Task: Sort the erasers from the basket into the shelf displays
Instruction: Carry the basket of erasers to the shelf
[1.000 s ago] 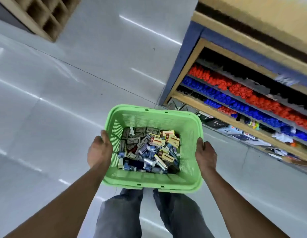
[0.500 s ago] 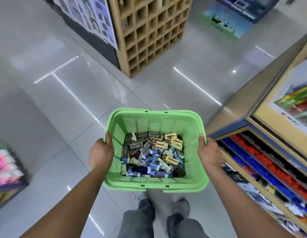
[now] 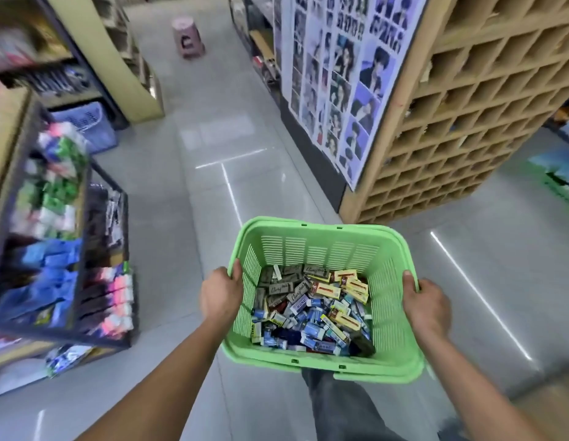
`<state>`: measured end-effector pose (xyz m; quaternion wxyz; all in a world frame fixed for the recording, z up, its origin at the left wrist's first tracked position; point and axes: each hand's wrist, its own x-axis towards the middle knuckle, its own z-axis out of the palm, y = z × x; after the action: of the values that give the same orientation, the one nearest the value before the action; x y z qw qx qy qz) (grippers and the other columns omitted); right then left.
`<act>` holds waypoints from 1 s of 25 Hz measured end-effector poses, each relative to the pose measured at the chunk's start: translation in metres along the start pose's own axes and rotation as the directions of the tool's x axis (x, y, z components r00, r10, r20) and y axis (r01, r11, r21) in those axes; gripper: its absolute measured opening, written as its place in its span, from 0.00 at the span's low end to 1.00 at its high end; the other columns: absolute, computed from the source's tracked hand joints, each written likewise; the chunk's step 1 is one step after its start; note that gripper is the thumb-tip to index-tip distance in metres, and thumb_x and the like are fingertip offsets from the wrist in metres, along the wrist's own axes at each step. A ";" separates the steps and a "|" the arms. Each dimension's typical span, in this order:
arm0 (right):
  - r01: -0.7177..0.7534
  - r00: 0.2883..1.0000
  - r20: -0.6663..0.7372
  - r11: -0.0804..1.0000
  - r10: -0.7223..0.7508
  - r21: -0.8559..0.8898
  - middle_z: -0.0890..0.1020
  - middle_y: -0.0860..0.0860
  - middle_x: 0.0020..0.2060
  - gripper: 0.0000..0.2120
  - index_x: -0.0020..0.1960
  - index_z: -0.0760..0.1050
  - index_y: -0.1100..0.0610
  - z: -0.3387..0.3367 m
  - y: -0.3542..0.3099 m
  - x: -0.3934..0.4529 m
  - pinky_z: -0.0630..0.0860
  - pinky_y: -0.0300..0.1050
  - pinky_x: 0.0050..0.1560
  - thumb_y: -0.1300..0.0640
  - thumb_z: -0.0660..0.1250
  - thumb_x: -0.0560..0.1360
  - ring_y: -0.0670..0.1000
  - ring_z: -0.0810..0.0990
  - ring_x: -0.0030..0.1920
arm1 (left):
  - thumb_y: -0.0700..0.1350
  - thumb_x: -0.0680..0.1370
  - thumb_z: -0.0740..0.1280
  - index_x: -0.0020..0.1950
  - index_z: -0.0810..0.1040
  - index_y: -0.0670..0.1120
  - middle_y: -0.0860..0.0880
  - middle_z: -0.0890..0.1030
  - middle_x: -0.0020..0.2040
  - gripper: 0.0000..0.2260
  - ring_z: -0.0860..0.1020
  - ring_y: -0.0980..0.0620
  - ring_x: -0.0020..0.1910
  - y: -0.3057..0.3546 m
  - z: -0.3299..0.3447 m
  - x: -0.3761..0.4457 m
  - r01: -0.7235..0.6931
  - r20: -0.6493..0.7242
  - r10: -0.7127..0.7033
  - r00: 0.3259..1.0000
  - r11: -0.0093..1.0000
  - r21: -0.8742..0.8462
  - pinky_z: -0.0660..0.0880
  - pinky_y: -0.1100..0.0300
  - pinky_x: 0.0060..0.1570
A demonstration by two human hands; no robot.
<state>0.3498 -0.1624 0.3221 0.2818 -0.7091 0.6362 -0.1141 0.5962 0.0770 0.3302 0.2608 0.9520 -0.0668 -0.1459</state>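
Green plastic basket (image 3: 321, 249) held out at waist height above a pale tiled floor (image 3: 181, 218), carried by both side rims. Heaped inside: small boxed erasers (image 3: 311, 310), brown, yellow and blue wrappers jumbled together; print on most too small to read, lower layers buried under the top ones. Fingers of both hands hidden behind the basket walls, only thumbs and knuckles showing. Left hand (image 3: 220, 295) clenched around the left rim, thumb hooked over the edge into the basket. Right hand (image 3: 426, 305) gripping the right rim the same way, thumb lying along the top edge. Both forearms bare, stretched forward from the bottom corners, cut off at the frame edge. Below the basket, part of a grey trouser leg (image 3: 337, 405), mostly covered. Left side badly blurred: a dark wire rack (image 3: 85, 198) with what look like packets in blue, pink and green. To the right, a wooden pigeonhole shelf (image 3: 461, 122), its side papered with a sheet of portrait photos (image 3: 343, 74). Far down the aisle, a pink stool (image 3: 187, 36), soft-edged.
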 end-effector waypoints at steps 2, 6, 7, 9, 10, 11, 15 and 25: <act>0.048 0.998 0.047 0.999 -0.049 0.016 0.77 0.61 0.38 0.24 0.43 0.75 0.62 0.024 -0.053 0.043 0.66 0.48 0.37 0.42 0.56 0.82 0.58 0.71 0.38 | 0.59 0.83 0.55 0.35 0.71 0.43 0.46 0.76 0.31 0.25 0.73 0.49 0.29 0.018 -0.004 0.053 0.056 -0.033 -0.056 0.998 0.998 -0.004 0.63 0.58 0.28; 0.133 0.985 0.112 0.991 -0.131 -0.012 0.82 0.63 0.47 0.27 0.50 0.78 0.62 0.068 -0.158 0.125 0.67 0.47 0.39 0.40 0.54 0.82 0.62 0.77 0.44 | 0.61 0.83 0.54 0.36 0.73 0.43 0.46 0.77 0.32 0.26 0.75 0.49 0.31 0.056 -0.031 0.146 0.159 -0.113 -0.159 0.981 0.987 -0.005 0.66 0.58 0.29; 0.148 0.982 0.118 0.989 -0.145 -0.019 0.82 0.63 0.49 0.28 0.52 0.79 0.62 0.076 -0.182 0.141 0.69 0.47 0.40 0.39 0.54 0.81 0.63 0.79 0.47 | 0.61 0.83 0.55 0.36 0.73 0.43 0.46 0.76 0.32 0.26 0.74 0.49 0.30 0.064 -0.038 0.164 0.173 -0.130 -0.173 0.976 0.985 -0.010 0.65 0.59 0.28; 0.164 0.975 0.155 0.986 -0.161 -0.012 0.82 0.62 0.54 0.29 0.58 0.79 0.61 0.095 -0.241 0.175 0.72 0.49 0.44 0.38 0.54 0.81 0.64 0.79 0.53 | 0.61 0.83 0.55 0.35 0.71 0.43 0.47 0.75 0.31 0.26 0.73 0.50 0.29 0.079 -0.050 0.214 0.220 -0.160 -0.223 0.962 0.975 -0.035 0.62 0.59 0.28; 0.181 0.969 0.173 0.983 -0.177 -0.009 0.81 0.62 0.55 0.29 0.60 0.78 0.62 0.105 -0.272 0.190 0.72 0.50 0.46 0.38 0.54 0.81 0.63 0.79 0.54 | 0.61 0.83 0.55 0.34 0.71 0.43 0.46 0.75 0.31 0.26 0.73 0.49 0.29 0.085 -0.055 0.240 0.237 -0.171 -0.241 0.955 0.971 -0.044 0.63 0.58 0.28; 0.201 0.963 0.185 0.979 -0.195 -0.018 0.81 0.62 0.55 0.28 0.60 0.77 0.63 0.116 -0.303 0.205 0.71 0.50 0.46 0.39 0.54 0.82 0.63 0.79 0.54 | 0.61 0.83 0.55 0.34 0.71 0.42 0.45 0.76 0.31 0.27 0.73 0.48 0.29 0.089 -0.059 0.270 0.247 -0.187 -0.252 0.949 0.968 -0.052 0.64 0.58 0.28; 0.261 0.949 0.192 0.965 -0.249 -0.037 0.80 0.61 0.59 0.29 0.64 0.75 0.63 0.174 -0.413 0.267 0.73 0.50 0.50 0.38 0.54 0.82 0.62 0.78 0.57 | 0.61 0.82 0.56 0.34 0.72 0.41 0.45 0.78 0.31 0.27 0.74 0.48 0.28 0.103 -0.066 0.396 0.275 -0.194 -0.288 0.938 0.957 -0.091 0.65 0.59 0.27; 0.204 0.969 0.149 0.978 -0.196 -0.040 0.82 0.58 0.49 0.32 0.63 0.77 0.60 0.312 -0.693 0.426 0.72 0.43 0.37 0.35 0.52 0.80 0.59 0.80 0.46 | 0.61 0.82 0.56 0.37 0.74 0.42 0.44 0.77 0.34 0.25 0.76 0.42 0.35 0.197 -0.132 0.747 0.212 -0.178 -0.225 0.958 0.973 -0.092 0.67 0.54 0.34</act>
<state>1.1628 -0.4730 0.3608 0.2947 -0.7834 0.5423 -0.0728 1.3361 -0.1801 0.3584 0.2821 0.9531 0.0688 -0.0859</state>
